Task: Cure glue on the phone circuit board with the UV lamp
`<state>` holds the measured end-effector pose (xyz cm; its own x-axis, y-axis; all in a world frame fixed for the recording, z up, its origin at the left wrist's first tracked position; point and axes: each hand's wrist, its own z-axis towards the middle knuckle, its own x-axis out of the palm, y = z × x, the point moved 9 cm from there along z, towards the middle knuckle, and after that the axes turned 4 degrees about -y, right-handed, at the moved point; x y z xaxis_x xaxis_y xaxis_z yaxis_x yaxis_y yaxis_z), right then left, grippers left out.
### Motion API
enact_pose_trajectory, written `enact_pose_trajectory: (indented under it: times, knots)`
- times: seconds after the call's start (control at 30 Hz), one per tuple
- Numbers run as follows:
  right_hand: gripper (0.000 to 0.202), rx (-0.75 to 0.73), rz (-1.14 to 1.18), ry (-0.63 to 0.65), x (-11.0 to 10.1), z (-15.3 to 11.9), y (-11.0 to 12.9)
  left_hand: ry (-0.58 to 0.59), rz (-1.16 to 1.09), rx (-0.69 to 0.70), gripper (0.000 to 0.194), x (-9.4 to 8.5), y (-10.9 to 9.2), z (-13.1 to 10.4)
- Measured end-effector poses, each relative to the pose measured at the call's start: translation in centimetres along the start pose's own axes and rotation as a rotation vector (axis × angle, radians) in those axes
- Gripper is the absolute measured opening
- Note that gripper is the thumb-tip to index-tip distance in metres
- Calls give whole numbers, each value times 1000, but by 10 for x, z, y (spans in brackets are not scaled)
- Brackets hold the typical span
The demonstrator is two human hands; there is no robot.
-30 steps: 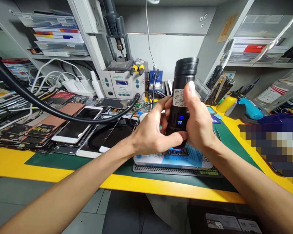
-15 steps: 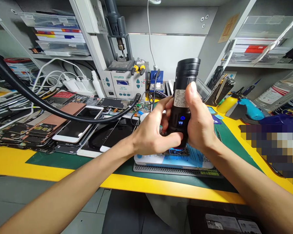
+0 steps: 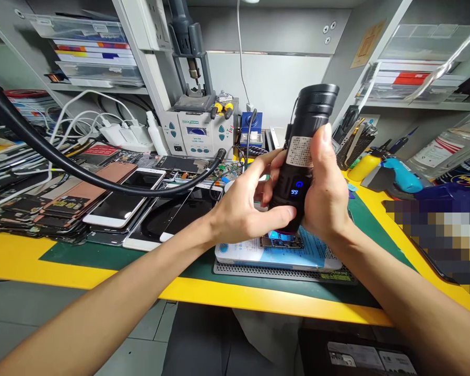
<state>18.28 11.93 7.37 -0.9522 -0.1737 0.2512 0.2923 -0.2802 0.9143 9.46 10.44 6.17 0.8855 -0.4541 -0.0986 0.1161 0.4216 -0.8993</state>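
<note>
Between my hands is a black cylindrical flashlight, tilted with its top leaning right. It has a white label, a lit blue power symbol and a display reading 99. My right hand is wrapped round its right side, thumb up along the barrel. My left hand closes on the lower part from the left, thumb across the front near the bottom end. Blue-violet light shows under that end on a small circuit board. The board lies on a white and blue box, partly hidden by my hands.
Phones and screens are stacked on the left, under a thick black hose. A soldering station stands at the back. To the right are a yellow bottle and a blue bottle. A green mat covers the yellow-edged bench.
The flashlight has tilted further, its top moving right and its lower end rising slightly. More of the lit circuit board shows now. Both hands keep their hold.
</note>
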Motion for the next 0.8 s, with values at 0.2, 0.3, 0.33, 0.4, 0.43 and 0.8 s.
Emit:
enact_pose_trajectory:
  times: [0.2,0.3,0.33,0.4,0.43,0.8]
  knots:
    - [57,-21,14,-60,2,0,7,-8,-37,22,90,1,2,2]
    - [54,1,3,-39,2,1,5,-42,-39,25,87,0,5,2]
    - [54,8,3,-21,2,2,5,-51,-40,28,87,0,5,2]
    - [55,24,8,7,2,2,4,-66,-37,34,89,-1,5,3]
    - [56,36,13,16,3,3,4,-73,-36,36,89,-1,5,3]
    - [55,10,-13,-9,3,1,5,-121,14,26,81,-10,1,3]
